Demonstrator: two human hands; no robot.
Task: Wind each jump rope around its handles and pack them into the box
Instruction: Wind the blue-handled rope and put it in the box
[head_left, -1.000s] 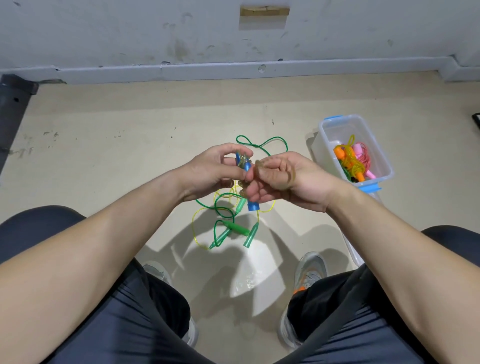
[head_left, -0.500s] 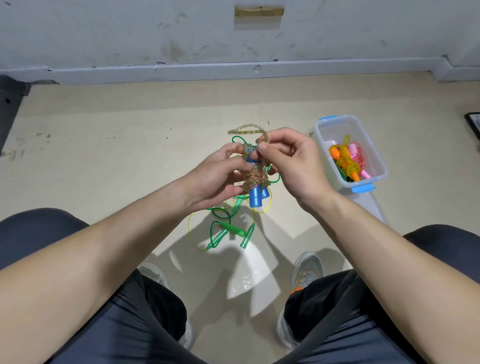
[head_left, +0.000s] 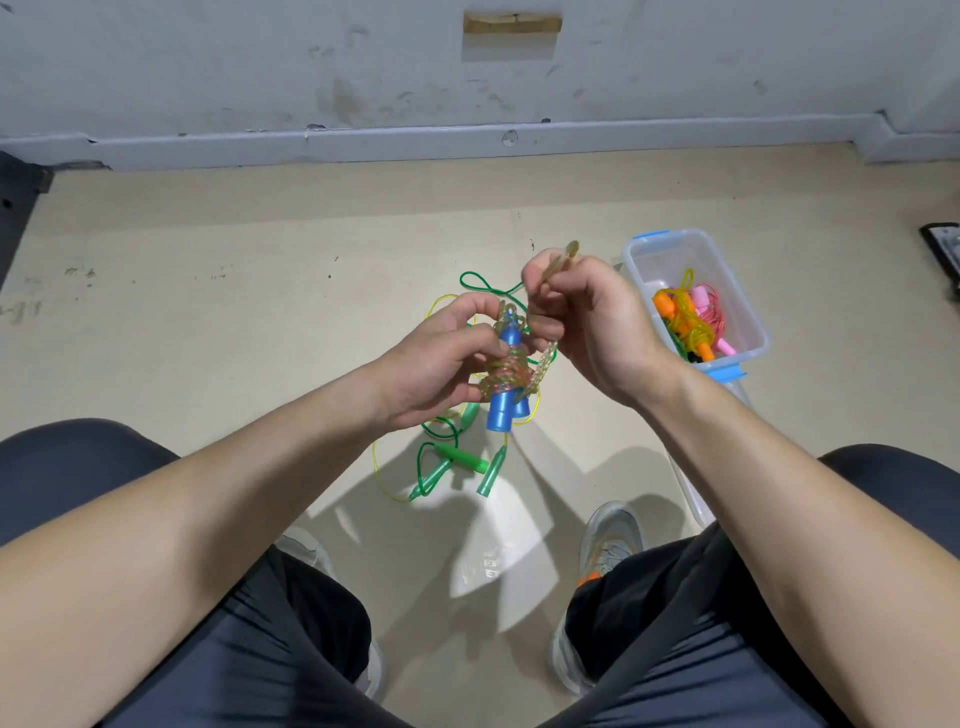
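Observation:
My left hand (head_left: 436, 358) grips a pair of blue handles (head_left: 506, 410) held upright, with a speckled clear rope (head_left: 511, 371) wound around their middle. My right hand (head_left: 582, 317) pinches the loose end of that rope, which pokes up past my fingers. On the floor below lie green handles (head_left: 462, 460) with green and yellow ropes (head_left: 488, 283) in a tangle. A clear plastic box (head_left: 737, 291) with blue clips stands to the right, holding wound orange, pink and yellow jump ropes (head_left: 691, 319).
My knees and grey shoes (head_left: 610, 540) frame the bottom of the view. The box lid (head_left: 691, 493) lies on the floor by my right leg. A grey wall with a skirting board runs along the back. A dark object (head_left: 943, 247) sits at the far right edge.
My right hand has risen and moved right, pulling the rope end up. More rope is wound on the blue handles than a second ago.

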